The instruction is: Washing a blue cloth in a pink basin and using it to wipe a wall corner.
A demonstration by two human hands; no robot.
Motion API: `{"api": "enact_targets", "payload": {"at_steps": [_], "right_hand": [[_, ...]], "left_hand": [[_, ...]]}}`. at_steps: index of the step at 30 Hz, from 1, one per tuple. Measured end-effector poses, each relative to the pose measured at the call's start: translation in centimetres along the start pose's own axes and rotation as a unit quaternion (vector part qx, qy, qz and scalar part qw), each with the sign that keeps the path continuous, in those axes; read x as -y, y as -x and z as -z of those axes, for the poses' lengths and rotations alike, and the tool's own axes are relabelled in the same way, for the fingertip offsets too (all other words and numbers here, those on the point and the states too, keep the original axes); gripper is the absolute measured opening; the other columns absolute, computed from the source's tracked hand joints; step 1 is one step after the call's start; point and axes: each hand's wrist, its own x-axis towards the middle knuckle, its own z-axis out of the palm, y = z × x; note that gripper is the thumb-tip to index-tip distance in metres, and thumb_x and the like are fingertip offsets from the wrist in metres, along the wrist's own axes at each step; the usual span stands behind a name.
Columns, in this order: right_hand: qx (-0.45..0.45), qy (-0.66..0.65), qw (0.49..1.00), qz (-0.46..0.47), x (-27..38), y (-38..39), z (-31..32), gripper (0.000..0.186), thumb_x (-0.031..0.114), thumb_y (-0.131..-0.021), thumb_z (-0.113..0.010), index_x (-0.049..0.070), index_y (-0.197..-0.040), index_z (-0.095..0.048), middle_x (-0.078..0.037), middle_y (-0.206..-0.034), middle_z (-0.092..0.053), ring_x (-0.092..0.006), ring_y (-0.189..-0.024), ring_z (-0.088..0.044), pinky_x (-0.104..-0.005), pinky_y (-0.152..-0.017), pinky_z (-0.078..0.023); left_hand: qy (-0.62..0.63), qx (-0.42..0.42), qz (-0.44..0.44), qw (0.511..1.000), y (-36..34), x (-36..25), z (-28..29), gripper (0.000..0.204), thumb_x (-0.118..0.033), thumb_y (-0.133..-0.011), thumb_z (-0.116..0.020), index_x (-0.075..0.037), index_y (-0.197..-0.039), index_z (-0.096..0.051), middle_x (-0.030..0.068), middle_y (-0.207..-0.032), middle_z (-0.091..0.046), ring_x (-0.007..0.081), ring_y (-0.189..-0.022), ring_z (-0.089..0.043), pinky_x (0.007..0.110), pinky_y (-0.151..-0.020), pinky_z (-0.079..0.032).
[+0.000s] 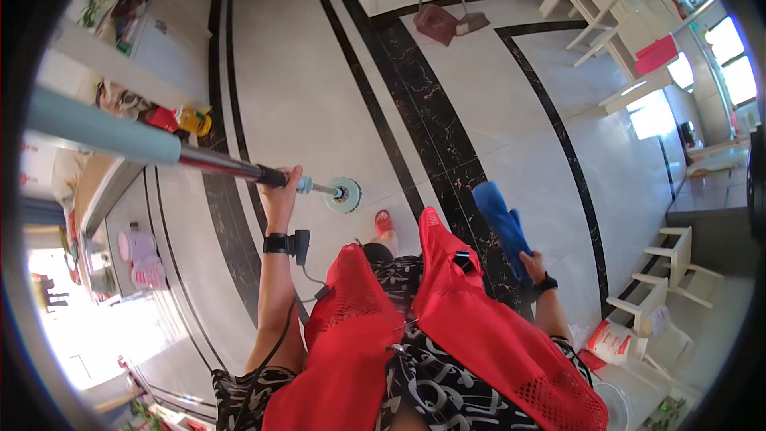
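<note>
Mop handle [108, 128], top end cut off, runs through the left grip [279, 198].

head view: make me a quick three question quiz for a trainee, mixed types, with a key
1. True or false: the left hand holds the mop.
2. What shape is the mop head?
a) square
b) round
c) triangular
3. Fill in: the cloth in the right hand is ____.

Key: 1 true; 2 b; 3 blue.
</note>
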Motion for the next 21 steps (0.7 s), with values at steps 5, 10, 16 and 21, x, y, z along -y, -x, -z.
{"api": "enact_targets", "payload": {"at_steps": [5, 10, 16, 21], "right_hand": [[0.058, -0.076, 0.992, -0.079, 5.3, 5.1, -3.6, 0.029, 0.024, -0.079, -0.066, -0.004, -0.085, -0.067, -0.010, -0.075, -0.067, -0.0179, -0.064, -0.060, -0.0351, -0.060, -0.048], [0.151, 0.052, 0.969, -0.191, 4.5, 0.8, -10.5, 0.033, 0.031, -0.079, -0.065, -0.002, -0.078, -0.066, -0.012, -0.070, -0.065, -0.0201, -0.062, -0.060, -0.0368, -0.055, -0.047], [0.172, 0.102, 0.957, -0.212, 17.6, -12.4, -7.7, 0.037, 0.036, -0.079, -0.064, -0.001, -0.073, -0.065, -0.014, -0.067, -0.064, -0.0227, -0.061, -0.061, -0.0389, -0.052, -0.046], [0.004, -0.058, 0.993, -0.099, 26.5, -22.7, -1.7, 0.036, 0.033, -0.085, -0.061, -0.002, -0.080, -0.063, -0.010, -0.065, -0.060, -0.0199, -0.064, -0.058, -0.0370, -0.055, -0.044]], "left_hand": [[-0.068, 0.044, -0.029, 0.996, -12.9, -5.2, -7.2, 0.039, -0.041, -0.079, -0.073, -0.002, -0.078, -0.068, 0.0051, -0.063, -0.063, 0.0143, -0.063, -0.061, 0.029, -0.062, -0.048], [-0.045, 0.103, -0.045, 0.993, -25.5, -9.7, -17.8, 0.036, -0.036, -0.080, -0.073, -0.001, -0.077, -0.068, 0.0050, -0.064, -0.064, 0.0130, -0.062, -0.060, 0.029, -0.062, -0.048], [0.018, 0.133, -0.058, 0.989, -37.0, -13.8, -29.3, 0.035, -0.032, -0.079, -0.075, 0.002, -0.076, -0.066, 0.0035, -0.067, -0.063, 0.0110, -0.064, -0.057, 0.029, -0.063, -0.047], [0.107, 0.174, -0.024, 0.979, -44.9, -16.0, -37.4, 0.036, -0.033, -0.078, -0.076, 0.001, -0.082, -0.066, 0.0030, -0.076, -0.063, 0.0110, -0.071, -0.057, 0.028, -0.068, -0.047]]}}
